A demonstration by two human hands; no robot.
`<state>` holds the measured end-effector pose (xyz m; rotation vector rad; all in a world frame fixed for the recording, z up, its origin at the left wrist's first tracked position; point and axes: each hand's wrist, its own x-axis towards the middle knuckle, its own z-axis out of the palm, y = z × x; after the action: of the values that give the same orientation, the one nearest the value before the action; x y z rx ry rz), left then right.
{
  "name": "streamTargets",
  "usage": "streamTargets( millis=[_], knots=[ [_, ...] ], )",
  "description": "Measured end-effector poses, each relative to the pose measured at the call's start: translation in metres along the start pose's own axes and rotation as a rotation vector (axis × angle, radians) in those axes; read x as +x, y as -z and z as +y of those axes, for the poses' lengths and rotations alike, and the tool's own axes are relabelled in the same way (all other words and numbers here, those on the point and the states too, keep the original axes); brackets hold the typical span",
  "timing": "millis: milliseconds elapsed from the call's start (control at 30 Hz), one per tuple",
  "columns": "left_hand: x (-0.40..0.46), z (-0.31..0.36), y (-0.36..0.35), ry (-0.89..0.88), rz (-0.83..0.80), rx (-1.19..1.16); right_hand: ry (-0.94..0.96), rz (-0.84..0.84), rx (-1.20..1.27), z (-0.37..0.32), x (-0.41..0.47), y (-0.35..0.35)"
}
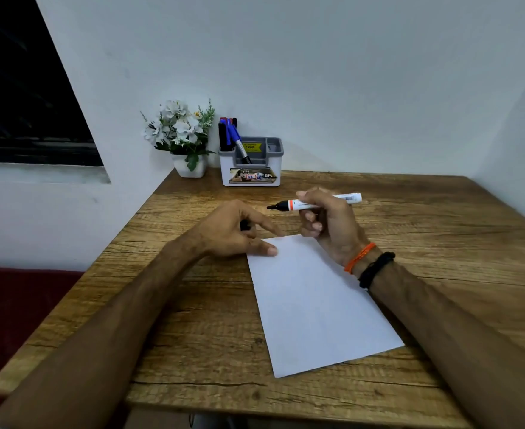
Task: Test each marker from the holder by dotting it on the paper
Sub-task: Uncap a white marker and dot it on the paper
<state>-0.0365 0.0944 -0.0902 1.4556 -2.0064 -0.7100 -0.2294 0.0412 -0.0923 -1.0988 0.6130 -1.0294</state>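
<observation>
A pale wall (pixel 317 72) fills the back of the room, with a dark window (pixel 23 103) set into it at the left and a dark red seat (pixel 16 305) low at the left edge. Against the wall stands a wooden table (pixel 193 320) with a knotted, grainy top.

A white sheet of paper (pixel 314 305) lies on the table, turned at an angle, unmarked where it shows. At the table's back edge sits a white holder (pixel 250 176) with a grey divided top and a printed label on its front; its left compartment holds several markers (pixel 230 131), blue, red and black, leaning together. Just beside it on the left is a small white pot of white flowers (pixel 180 131).

The right hand (pixel 329 221), wearing an orange band and a black band at the wrist, curls its fingers round a white marker (pixel 310 203) with an orange ring and a bare black tip pointing left; the marker is held level above the table, beyond the paper's far edge. The left hand (pixel 233 230) curls round a small black object, seemingly the cap (pixel 245 226), while its thumb rests on the paper's far left corner.
</observation>
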Motion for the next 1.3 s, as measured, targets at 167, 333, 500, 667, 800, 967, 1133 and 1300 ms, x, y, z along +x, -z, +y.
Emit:
streamTargets(
  millis=[167,333,500,667,800,967,1133,1300],
  knots=[
    [-0.001,-0.005,-0.002,0.054,-0.081,0.204,-0.060,0.121,0.027,0.015,-0.003,-0.004],
    [-0.005,-0.002,0.004,0.099,-0.114,0.165,-0.104,-0.059,-0.023,0.017,0.005,-0.003],
    [-0.005,-0.011,0.007,0.073,-0.044,0.124,-0.181,-0.290,-0.001,0.014,0.019,-0.001],
    [-0.002,-0.013,0.005,0.103,-0.079,0.146,-0.156,-0.341,-0.057,0.014,0.018,-0.001],
    [0.000,-0.017,0.007,0.101,-0.087,0.165,-0.124,-0.340,-0.157,0.014,0.012,-0.006],
    [-0.002,-0.015,0.009,0.059,-0.051,0.107,-0.128,-0.419,-0.164,0.019,0.003,-0.010],
    [-0.001,-0.024,0.010,0.052,-0.067,0.141,-0.120,-0.480,-0.161,0.021,-0.002,-0.017],
    [0.000,-0.021,0.012,0.034,-0.086,0.147,-0.079,-0.420,-0.289,0.019,-0.007,-0.019]
  ],
)
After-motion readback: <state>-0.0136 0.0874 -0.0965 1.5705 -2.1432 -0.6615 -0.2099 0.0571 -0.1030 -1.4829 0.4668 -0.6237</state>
